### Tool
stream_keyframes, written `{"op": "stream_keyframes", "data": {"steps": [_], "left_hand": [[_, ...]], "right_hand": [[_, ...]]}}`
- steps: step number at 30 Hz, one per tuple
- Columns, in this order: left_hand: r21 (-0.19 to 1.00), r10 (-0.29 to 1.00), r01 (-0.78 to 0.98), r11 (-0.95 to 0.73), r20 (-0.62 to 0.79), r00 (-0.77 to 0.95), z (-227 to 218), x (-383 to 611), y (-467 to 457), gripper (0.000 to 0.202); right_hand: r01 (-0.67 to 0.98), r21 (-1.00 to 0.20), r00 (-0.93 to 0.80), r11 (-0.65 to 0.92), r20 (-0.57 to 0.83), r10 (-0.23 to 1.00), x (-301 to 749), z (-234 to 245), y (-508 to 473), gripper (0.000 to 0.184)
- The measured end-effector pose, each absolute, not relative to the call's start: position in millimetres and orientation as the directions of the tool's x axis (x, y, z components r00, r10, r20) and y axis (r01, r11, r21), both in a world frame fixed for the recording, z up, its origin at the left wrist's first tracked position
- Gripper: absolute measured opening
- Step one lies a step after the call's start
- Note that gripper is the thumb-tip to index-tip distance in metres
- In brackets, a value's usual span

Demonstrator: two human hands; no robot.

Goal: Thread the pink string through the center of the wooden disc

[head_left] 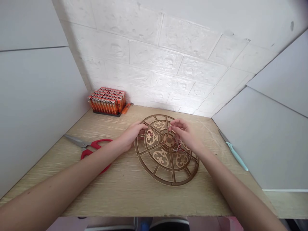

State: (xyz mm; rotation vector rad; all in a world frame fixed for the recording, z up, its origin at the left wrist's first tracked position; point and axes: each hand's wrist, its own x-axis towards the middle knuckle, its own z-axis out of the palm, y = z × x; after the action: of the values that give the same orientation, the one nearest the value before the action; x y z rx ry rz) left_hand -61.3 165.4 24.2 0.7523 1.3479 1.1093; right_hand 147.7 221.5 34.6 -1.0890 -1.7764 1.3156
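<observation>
A round openwork disc [172, 163], brown with a spoked outer ring and paler scroll cut-outs, is tilted above the tabletop in front of me. My left hand [137, 133] grips its left rim, the fingers passing behind it. Over the upper right of the disc, my right hand [181, 131] pinches a thin whitish wire between thumb and fingertips. A small tangle of red and white wires [178, 146] hangs below that hand, near the disc's round hub [169, 140].
Red-handled scissors [90, 146] lie at left, partly under my left forearm. A block of orange lighters [107, 101] stands at the back left, beside an orange cutter [126, 108]. A knife with a turquoise handle [237, 156] lies along the right panel. White walls enclose the wooden table [134, 199].
</observation>
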Motion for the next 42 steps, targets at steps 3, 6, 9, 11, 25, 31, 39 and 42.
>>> {"op": "stream_keyframes", "data": {"steps": [3, 6, 9, 11, 25, 31, 39, 42], "left_hand": [[0.927, 0.927, -0.161, 0.340, -0.359, -0.111, 23.4, -60.1, 165.5, 0.034], [0.934, 0.934, -0.147, 0.326, -0.342, -0.104, 22.2, -58.2, 165.5, 0.036], [0.962, 0.951, -0.066, 0.265, -0.272, -0.148, 18.8, -59.4, 167.0, 0.037], [0.979, 0.963, 0.045, 0.197, -0.185, -0.194, 15.7, -62.8, 168.5, 0.043], [0.922, 0.978, 0.371, 0.108, -0.031, -0.207, 21.8, -61.9, 159.7, 0.062], [0.894, 0.986, 0.434, 0.108, -0.039, -0.164, 31.1, -56.8, 153.6, 0.048], [0.917, 0.997, 0.396, 0.052, -0.025, -0.073, 31.0, -54.6, 151.8, 0.039], [0.923, 0.999, 0.383, 0.017, -0.004, -0.037, 31.4, -52.6, 149.9, 0.037]], "right_hand": [[0.063, -0.995, -0.541, 0.079, 0.033, 0.840, 148.3, 37.3, 222.0, 0.022], [-0.132, -0.989, -0.639, -0.063, 0.037, 0.769, 149.7, 43.4, 220.2, 0.029], [-0.198, -0.970, -0.705, -0.139, 0.042, 0.708, 150.5, 48.5, 216.9, 0.039], [-0.186, -0.974, -0.736, -0.128, 0.051, 0.675, 149.8, 49.7, 214.4, 0.044], [-0.141, -0.990, -0.734, -0.016, 0.094, 0.673, 138.9, 33.1, 208.2, 0.046], [-0.235, -0.972, -0.730, -0.016, 0.165, 0.663, 135.5, 25.5, 208.1, 0.040], [-0.123, -0.970, -0.709, 0.208, 0.233, 0.665, 133.6, 27.7, 196.5, 0.015], [-0.049, -0.934, -0.719, 0.355, 0.280, 0.636, 131.8, 27.7, 190.6, 0.023]]}}
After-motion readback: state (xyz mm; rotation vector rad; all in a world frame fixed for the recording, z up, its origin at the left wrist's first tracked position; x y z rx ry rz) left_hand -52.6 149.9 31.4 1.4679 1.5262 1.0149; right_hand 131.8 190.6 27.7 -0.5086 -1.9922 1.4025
